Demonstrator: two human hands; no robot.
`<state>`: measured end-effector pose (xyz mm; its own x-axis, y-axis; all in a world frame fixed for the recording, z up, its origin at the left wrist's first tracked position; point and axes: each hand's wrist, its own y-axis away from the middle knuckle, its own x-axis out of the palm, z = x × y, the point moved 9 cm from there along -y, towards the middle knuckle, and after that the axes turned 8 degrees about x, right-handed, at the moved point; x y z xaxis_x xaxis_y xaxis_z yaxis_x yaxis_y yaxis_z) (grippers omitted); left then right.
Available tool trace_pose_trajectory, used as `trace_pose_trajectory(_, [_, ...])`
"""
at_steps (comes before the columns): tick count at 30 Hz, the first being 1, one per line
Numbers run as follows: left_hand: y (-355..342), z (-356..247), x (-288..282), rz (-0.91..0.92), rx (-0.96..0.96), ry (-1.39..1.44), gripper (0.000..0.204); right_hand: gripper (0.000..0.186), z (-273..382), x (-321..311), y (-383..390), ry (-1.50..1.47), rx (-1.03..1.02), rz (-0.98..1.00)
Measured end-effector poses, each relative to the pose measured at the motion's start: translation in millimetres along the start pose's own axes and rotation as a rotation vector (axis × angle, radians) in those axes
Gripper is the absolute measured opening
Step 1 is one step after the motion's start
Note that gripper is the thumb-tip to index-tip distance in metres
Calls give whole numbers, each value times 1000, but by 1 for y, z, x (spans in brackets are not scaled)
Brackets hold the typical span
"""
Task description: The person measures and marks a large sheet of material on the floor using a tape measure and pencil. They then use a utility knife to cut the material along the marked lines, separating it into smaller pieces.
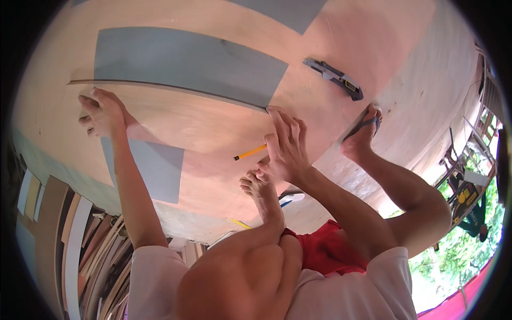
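A long thin brown strip [176, 87] lies along the near edge of a grey-blue rectangle [186, 61] on the pale board [202, 120]. My left hand [102, 114] rests below the strip's left end, fingers apart and bent, index fingertip close to the strip. At the strip's right end, my right hand [288, 141] reaches it with its index fingertip, the other fingers curled. A yellow pencil [249, 153] sticks out leftward from beside the right thumb; its other end is hidden by the hand. Beyond the right hand lies a grey and black utility knife [335, 79].
A smaller grey-blue rectangle [149, 168] shows under my left forearm. My bare left foot [260, 189] and sandalled right foot [365, 130] stand near the right hand. Many board offcuts [98, 256] are stacked at lower left. Tools [466, 194] sit at far right.
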<state>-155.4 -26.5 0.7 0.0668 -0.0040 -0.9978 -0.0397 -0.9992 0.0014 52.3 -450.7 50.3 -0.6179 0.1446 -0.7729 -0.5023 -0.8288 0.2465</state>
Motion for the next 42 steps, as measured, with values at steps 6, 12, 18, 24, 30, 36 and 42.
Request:
trace_pose_trajectory(6, [1, -15, -3, -1, 13, -52, 79, 53, -9, 6, -1, 10, 26, 4])
trace_pose_trajectory(12, [-4, -13, 2, -22, 104, -36, 80, 49, -12, 10, 4, 5, 49, 51])
trace_pose_trajectory(18, [-2, -13, 1, -24, 51, -30, 77, 43, -13, 13, 8, 31, 47, 15])
trace_pose_trajectory(24, [-6, -8, 4, -30, 67, -56, 75, 40, -11, 17, 12, 23, 63, 49])
trace_pose_trajectory(30, [-5, -12, 4, -24, 95, -77, 75, 44, -11, 19, 11, 3, 74, 73])
trace_pose_trajectory(36, [-8, -9, 3, -26, 96, -76, 79, 47, -10, 19, 12, 0, 74, 65])
trace_pose_trajectory(42, [1, -15, -2, -4, 53, -66, 80, 61, -4, 14, 10, 1, 35, 6])
